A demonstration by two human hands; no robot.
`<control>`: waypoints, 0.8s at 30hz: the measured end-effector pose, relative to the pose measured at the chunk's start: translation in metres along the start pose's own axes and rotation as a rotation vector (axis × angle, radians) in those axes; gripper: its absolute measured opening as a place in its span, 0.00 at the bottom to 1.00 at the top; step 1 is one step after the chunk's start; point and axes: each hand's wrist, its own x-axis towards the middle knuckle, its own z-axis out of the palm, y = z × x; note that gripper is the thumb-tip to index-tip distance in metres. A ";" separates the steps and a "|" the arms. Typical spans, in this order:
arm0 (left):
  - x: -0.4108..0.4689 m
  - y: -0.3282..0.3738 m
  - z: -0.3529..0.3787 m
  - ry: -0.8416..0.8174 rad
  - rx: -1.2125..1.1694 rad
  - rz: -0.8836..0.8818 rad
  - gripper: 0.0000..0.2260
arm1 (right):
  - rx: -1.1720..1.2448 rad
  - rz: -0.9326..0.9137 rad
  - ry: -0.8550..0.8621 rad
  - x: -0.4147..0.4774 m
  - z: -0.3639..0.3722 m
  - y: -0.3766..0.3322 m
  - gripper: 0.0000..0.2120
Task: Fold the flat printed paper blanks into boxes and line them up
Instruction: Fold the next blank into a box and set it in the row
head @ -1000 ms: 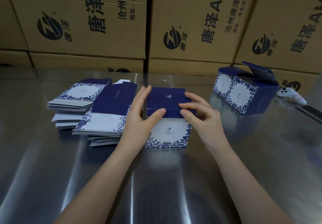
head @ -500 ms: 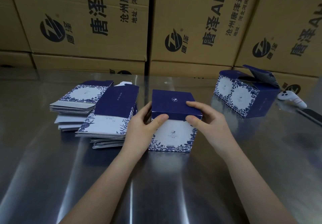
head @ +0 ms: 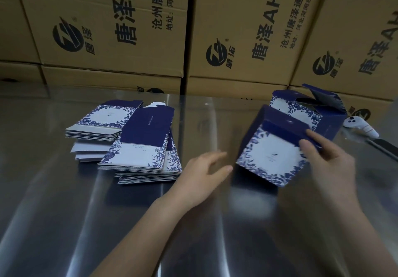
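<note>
Right hand (head: pixel 329 164): fingers (head: pixel 316 136) pinching the tilted box (head: pixel 273 153) at its top right corner.
Left hand (head: pixel 202 173): fingers spread, holding nothing, just beside the box.
Blanks (head: pixel 137 143): stacked toward the surface's (head: pixel 86 212) far left.

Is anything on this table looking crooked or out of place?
Yes. The finished box at the back right has its lid flap standing open, unlike the closed box that the right hand grips at a tilt. The flat blanks lie in fanned, uneven stacks.

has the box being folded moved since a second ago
Yes. The closed box moved right, away from the stack of blanks toward the open-flapped box, gripped by the right hand.
</note>
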 end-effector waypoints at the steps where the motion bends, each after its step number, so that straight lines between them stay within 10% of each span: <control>1: -0.001 -0.001 0.002 -0.042 0.055 0.000 0.19 | -0.070 0.007 0.064 0.005 -0.011 0.007 0.16; 9: -0.005 0.001 0.006 -0.112 0.179 0.039 0.07 | -0.324 0.205 0.412 0.055 -0.064 0.093 0.33; 24: -0.013 0.006 0.011 -0.150 0.236 0.107 0.08 | -0.321 0.268 0.410 0.106 -0.044 0.103 0.32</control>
